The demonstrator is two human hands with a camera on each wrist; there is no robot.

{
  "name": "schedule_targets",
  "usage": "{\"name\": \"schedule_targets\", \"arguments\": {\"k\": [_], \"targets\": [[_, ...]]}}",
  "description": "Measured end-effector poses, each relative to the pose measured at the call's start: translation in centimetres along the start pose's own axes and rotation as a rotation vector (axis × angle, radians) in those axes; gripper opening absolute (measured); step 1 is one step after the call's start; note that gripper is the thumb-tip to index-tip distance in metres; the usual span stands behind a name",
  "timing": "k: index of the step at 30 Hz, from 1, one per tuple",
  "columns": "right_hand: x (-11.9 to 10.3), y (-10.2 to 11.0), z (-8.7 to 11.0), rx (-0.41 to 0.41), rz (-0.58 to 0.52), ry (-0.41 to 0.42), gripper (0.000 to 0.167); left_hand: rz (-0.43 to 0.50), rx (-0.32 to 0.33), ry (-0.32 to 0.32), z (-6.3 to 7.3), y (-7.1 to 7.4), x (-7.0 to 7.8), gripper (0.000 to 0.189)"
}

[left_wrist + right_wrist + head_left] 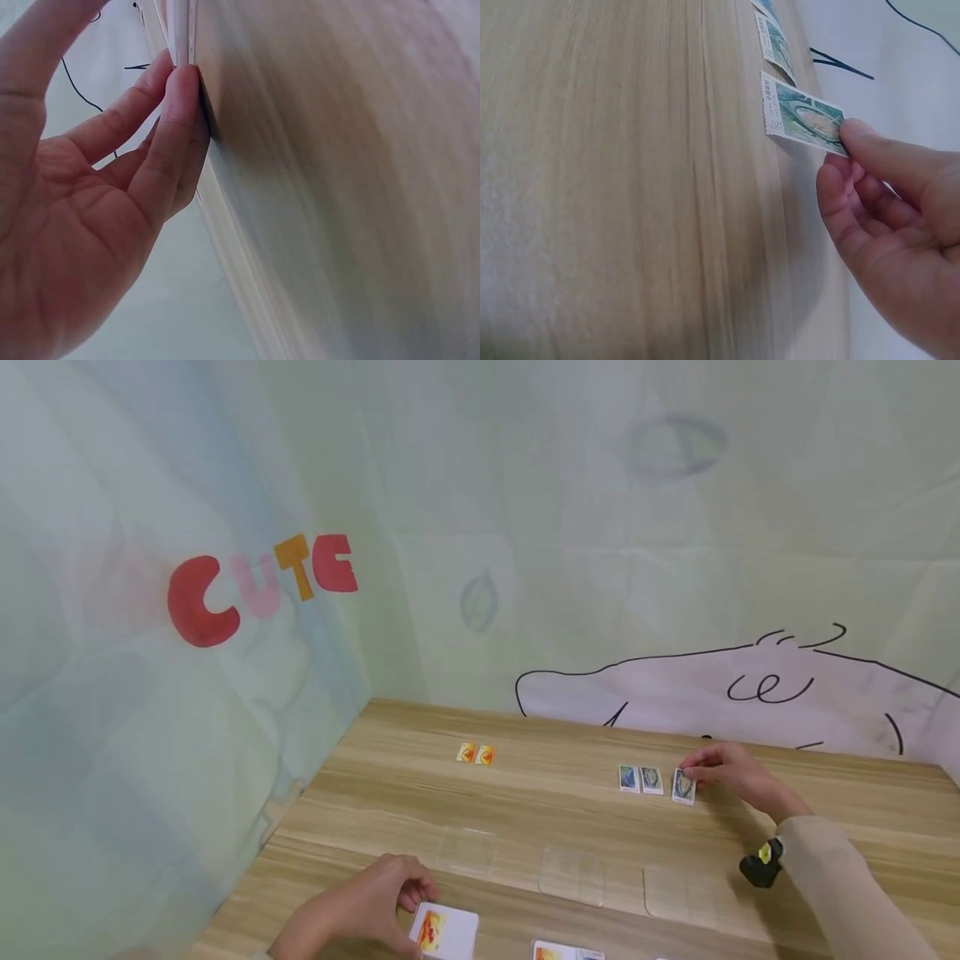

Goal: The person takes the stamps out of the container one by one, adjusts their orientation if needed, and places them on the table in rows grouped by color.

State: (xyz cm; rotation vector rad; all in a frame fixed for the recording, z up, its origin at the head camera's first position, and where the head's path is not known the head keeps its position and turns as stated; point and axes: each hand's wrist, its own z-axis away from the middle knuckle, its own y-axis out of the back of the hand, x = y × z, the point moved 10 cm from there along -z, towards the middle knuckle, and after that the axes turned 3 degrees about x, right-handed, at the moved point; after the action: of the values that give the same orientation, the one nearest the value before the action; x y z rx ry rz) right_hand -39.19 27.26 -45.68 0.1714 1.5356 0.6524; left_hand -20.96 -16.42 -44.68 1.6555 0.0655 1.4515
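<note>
My right hand (731,770) pinches a green pictorial postage stamp (810,120) between thumb and fingers at the table's far right. In the right wrist view the stamp is tilted, its perforated near edge close to the wood. Just left of it lie two more green-blue stamps (640,779). Near the front, my left hand (367,897) grips the edges of a flat white square piece (457,933) with an orange stamp (431,931) on its left part. The left wrist view shows its thin edge against the fingertips (180,94).
Two orange stamps (476,754) lie at the far left of the wooden table (555,818). Clear plastic squares (572,875) sit in a row across the middle. Another white piece with stamps (567,952) shows at the front edge. Printed cloth walls (450,635) stand behind and left.
</note>
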Motion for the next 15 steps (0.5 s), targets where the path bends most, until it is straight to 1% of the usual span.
{"name": "schedule_targets", "arguments": {"k": [4, 15], "targets": [[0.11, -0.12, 0.0, 0.007, 0.008, -0.001, 0.022, 0.001, -0.001, 0.002, 0.06, -0.06, -0.06, 0.048], [-0.24, -0.12, -0.31, 0.031, 0.051, 0.035, 0.018, -0.001, 0.0, 0.006, 0.01, 0.02, -0.27, 0.048]]}}
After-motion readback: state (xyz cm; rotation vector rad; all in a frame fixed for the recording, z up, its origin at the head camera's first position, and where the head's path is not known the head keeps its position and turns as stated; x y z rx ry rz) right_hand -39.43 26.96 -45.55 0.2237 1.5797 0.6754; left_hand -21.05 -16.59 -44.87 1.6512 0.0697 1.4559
